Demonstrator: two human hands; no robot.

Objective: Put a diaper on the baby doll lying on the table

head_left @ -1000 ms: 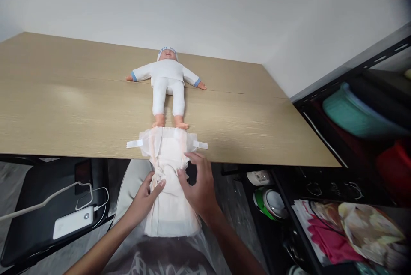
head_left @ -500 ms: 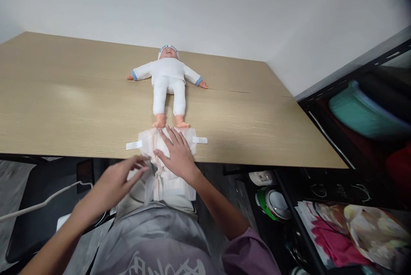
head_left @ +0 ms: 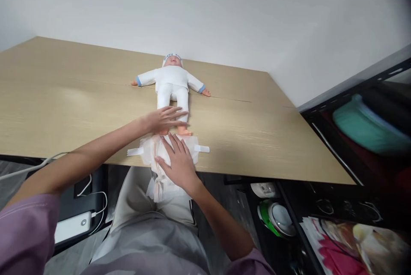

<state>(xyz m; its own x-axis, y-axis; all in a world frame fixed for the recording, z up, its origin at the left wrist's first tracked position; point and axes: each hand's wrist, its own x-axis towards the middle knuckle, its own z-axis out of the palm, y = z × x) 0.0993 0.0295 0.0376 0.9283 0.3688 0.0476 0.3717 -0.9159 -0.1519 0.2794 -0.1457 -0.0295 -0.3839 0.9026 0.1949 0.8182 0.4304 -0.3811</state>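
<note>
A baby doll [head_left: 171, 84] in white clothes and a cap lies face up on the wooden table [head_left: 64, 103], feet toward me. A white diaper [head_left: 192, 144] is spread at the table's near edge, its lower half hanging over onto my lap. My right hand [head_left: 176, 159] lies flat on the diaper, fingers stretched out. My left hand [head_left: 163, 119] reaches across with fingers extended over the doll's lower legs, at its feet; whether it grips them I cannot tell.
A black shelf unit [head_left: 359, 138] stands at the right with a teal bundle [head_left: 362, 125], a green-and-white item [head_left: 276, 215] and pink cloth [head_left: 330, 245]. A white power bank [head_left: 72, 228] with cables lies on a dark seat at lower left.
My left hand has risen from beside the diaper to the doll's legs. My right hand stays flat on the diaper. The view has shifted slightly.
</note>
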